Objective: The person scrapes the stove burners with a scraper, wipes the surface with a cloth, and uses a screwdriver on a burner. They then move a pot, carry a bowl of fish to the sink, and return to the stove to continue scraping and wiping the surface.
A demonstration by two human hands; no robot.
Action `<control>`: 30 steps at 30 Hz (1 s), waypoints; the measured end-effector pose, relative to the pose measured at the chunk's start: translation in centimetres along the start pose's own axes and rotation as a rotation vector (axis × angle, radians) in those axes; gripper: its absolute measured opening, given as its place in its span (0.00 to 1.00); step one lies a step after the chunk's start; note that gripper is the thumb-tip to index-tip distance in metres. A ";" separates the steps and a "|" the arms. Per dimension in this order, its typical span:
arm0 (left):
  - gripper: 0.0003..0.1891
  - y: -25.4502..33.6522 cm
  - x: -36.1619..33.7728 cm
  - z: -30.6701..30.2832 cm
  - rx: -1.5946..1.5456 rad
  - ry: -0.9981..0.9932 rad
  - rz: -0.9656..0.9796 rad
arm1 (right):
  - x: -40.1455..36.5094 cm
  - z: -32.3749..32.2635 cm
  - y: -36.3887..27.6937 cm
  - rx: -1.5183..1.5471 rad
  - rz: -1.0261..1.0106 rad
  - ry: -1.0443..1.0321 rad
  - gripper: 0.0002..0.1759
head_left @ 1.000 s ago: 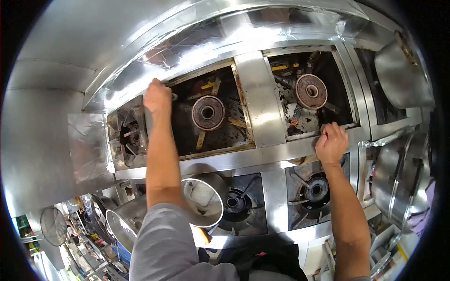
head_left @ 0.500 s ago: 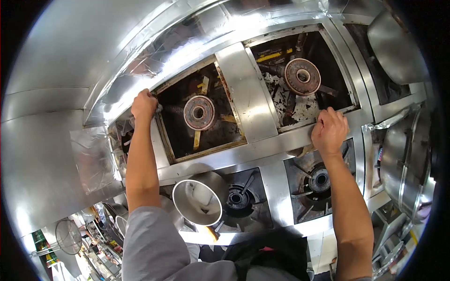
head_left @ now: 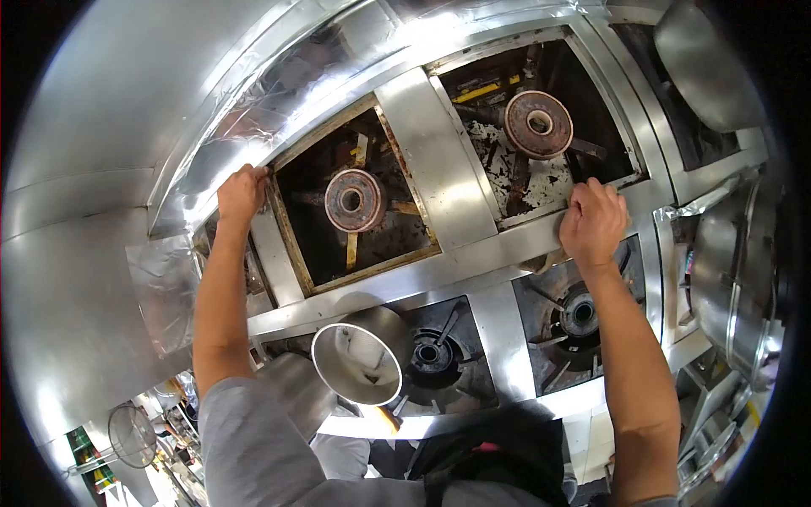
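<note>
My left hand (head_left: 242, 194) is closed at the upper left corner of the left burner well (head_left: 317, 245); what its fingers hold, if anything, is too small to tell. Curled on the steel front strip below the right burner well (head_left: 608, 127) is my right hand (head_left: 594, 221), its fingers bent inward and their undersides hidden. A round rusty burner (head_left: 356, 200) sits in the left well, and a similar burner (head_left: 538, 125) in the right one. Neither well has a grate over it.
A steel pot (head_left: 357, 363) with a wooden handle stands on the front left stove beside a small burner (head_left: 429, 353). Another small burner (head_left: 580, 313) is at front right. Large metal pans (head_left: 718, 68) are at the right, and a wire strainer (head_left: 133, 436) hangs at lower left.
My left hand has moved slightly left and down along the well's corner. My right hand stays in nearly the same place. The view has shifted a little.
</note>
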State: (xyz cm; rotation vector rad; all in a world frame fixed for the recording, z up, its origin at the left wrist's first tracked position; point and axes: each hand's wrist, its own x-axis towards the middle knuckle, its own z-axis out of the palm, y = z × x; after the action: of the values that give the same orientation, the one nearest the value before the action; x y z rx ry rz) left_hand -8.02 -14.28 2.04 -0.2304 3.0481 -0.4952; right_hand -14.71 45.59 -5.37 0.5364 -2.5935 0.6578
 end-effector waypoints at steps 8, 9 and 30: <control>0.07 -1.5 2.1 0.4 0.167 -0.093 0.321 | 0.0 -0.1 0.0 -0.012 0.033 -0.005 0.04; 0.05 -1.2 1.9 0.6 0.145 -0.105 0.222 | -0.1 0.0 0.1 -0.018 0.028 0.002 0.03; 0.05 1.1 -1.6 0.6 0.112 -0.272 0.073 | -0.5 0.4 0.8 0.046 0.021 0.036 0.04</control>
State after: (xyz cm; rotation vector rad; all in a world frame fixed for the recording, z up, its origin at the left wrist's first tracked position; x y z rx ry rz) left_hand -6.52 -13.15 1.18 -0.1651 2.7443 -0.5754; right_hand -14.79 46.20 -6.17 0.5074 -2.5590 0.7287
